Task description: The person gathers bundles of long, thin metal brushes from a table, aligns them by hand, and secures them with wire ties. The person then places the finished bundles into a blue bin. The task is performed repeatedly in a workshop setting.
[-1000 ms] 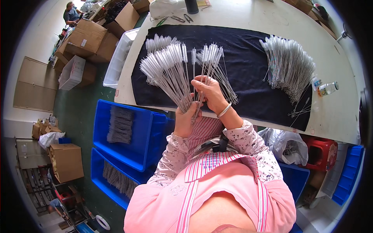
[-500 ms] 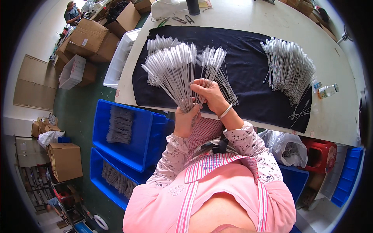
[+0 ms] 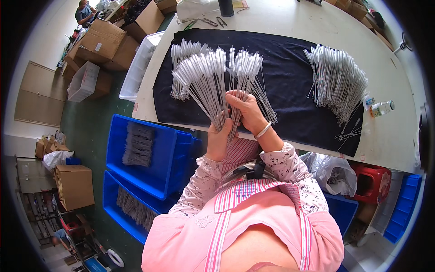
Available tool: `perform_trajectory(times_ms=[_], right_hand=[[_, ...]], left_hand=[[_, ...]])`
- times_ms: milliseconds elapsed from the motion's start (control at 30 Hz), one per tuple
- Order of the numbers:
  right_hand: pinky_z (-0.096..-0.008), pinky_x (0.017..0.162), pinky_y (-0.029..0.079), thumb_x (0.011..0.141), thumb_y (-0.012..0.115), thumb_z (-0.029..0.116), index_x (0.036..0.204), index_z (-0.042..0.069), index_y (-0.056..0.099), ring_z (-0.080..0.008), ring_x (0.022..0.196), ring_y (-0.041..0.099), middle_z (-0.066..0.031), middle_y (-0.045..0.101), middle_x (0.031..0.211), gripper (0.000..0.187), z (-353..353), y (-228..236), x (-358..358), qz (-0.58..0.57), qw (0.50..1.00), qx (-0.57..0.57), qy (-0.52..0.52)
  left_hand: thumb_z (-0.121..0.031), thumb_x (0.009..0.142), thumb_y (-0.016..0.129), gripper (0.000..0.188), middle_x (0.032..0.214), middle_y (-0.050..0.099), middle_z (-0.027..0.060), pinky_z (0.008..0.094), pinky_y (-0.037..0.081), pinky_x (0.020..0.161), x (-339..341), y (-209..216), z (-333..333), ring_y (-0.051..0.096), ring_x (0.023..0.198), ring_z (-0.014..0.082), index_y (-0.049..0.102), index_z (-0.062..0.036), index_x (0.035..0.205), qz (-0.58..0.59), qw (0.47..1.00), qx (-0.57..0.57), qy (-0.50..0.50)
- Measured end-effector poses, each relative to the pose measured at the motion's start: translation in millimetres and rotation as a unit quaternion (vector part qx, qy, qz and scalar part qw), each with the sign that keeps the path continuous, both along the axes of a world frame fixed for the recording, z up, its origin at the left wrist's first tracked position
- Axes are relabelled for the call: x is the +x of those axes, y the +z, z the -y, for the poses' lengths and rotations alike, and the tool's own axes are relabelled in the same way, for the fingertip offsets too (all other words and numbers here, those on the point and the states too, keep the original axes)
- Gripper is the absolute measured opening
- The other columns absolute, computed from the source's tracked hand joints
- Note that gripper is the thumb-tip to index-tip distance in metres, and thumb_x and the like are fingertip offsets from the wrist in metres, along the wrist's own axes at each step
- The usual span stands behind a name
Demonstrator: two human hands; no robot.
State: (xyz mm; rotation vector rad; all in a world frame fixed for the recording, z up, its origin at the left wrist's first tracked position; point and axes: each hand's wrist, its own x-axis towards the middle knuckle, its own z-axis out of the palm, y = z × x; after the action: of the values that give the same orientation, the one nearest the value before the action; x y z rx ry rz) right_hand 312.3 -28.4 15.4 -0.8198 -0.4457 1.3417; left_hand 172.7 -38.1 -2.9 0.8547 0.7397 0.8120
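Observation:
My left hand [image 3: 219,138] is wrapped round the wire stems of a fanned bundle of white-bristled tube brushes [image 3: 201,72]. Close beside it, my right hand [image 3: 245,111] pinches the stems of a smaller bunch of tube brushes [image 3: 247,63], bristle ends pointing away from me. The two bunches nearly meet at the stems. Behind the left bundle, another pile of brushes [image 3: 181,52] rests on the dark cloth [image 3: 287,77]. A large heap of brushes [image 3: 337,77] lies at the cloth's right side, with a few loose ones near its lower end.
Snips [image 3: 221,21] and a dark cylinder [image 3: 225,8] are at the table's far edge. A small glass jar [image 3: 382,108] stands at the right. Blue bins [image 3: 156,181] holding wire brushes sit at my lower left. A red stool [image 3: 372,181] is at the lower right. Another person [image 3: 84,13] is far left.
The left hand has shifted slightly right, and its brush bundle is more gathered. The right hand has moved a little, still gripping its bunch.

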Motion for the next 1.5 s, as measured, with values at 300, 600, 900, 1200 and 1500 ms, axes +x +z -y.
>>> perform_trajectory(times_ms=[300,600,900,1200,1500], right_hand=[[-0.0208,0.05,0.044,0.084,0.067,0.014,0.085,0.006,0.064,-0.0065,0.058,0.055,-0.0001,0.061,0.074,0.009,-0.2,-7.0,4.7,-0.007,1.0,0.005,-0.016],[-0.0214,0.063,0.045,0.081,0.072,0.012,0.095,0.003,0.064,-0.0064,0.068,0.054,0.0016,0.061,0.082,0.018,-0.9,-5.7,2.3,0.044,0.999,-0.012,-0.011],[-0.0208,0.06,0.042,0.081,0.07,0.008,0.087,0.005,0.064,-0.006,0.066,0.053,0.0002,0.062,0.079,0.009,-0.5,-6.6,4.7,0.031,0.999,0.001,-0.029],[-0.0212,0.062,0.042,0.084,0.065,0.012,0.085,0.006,0.063,-0.0062,0.068,0.054,-0.0005,0.063,0.083,0.006,0.4,-11.3,5.3,0.01,0.999,0.005,-0.036],[-0.021,0.061,0.043,0.085,0.069,0.013,0.089,0.005,0.064,-0.0053,0.07,0.055,0.0018,0.062,0.081,0.011,-1.1,-6.9,-0.9,-0.003,0.999,0.012,-0.03]], left_hand=[[-0.025,0.094,0.058,0.038,0.089,0.064,0.0091,0.0249,0.042,0.044,-1.0,1.2,-2.1,0.06,0.06,0.0148,0.048,-0.0059,0.124,0.003,0.999,-0.037,0.007],[-0.014,0.088,0.065,0.034,0.086,0.062,0.0049,0.0239,0.042,0.043,2.9,-0.8,-0.2,0.059,0.059,0.0138,0.049,-0.0068,0.117,-0.025,0.998,-0.008,0.056],[-0.019,0.09,0.063,0.033,0.087,0.062,0.0021,0.023,0.044,0.046,5.8,4.2,2.2,0.059,0.062,0.0107,0.05,-0.0083,0.119,-0.051,0.997,0.0,0.063],[-0.015,0.092,0.06,0.029,0.085,0.061,0.0007,0.0229,0.045,0.047,5.6,9.0,1.9,0.058,0.062,0.0093,0.051,-0.0095,0.119,-0.056,0.991,0.008,0.119],[-0.018,0.093,0.059,0.032,0.089,0.061,0.0027,0.0238,0.05,0.054,-1.2,8.0,4.7,0.06,0.067,0.0096,0.052,-0.0041,0.121,-0.029,0.995,-0.001,0.095]])
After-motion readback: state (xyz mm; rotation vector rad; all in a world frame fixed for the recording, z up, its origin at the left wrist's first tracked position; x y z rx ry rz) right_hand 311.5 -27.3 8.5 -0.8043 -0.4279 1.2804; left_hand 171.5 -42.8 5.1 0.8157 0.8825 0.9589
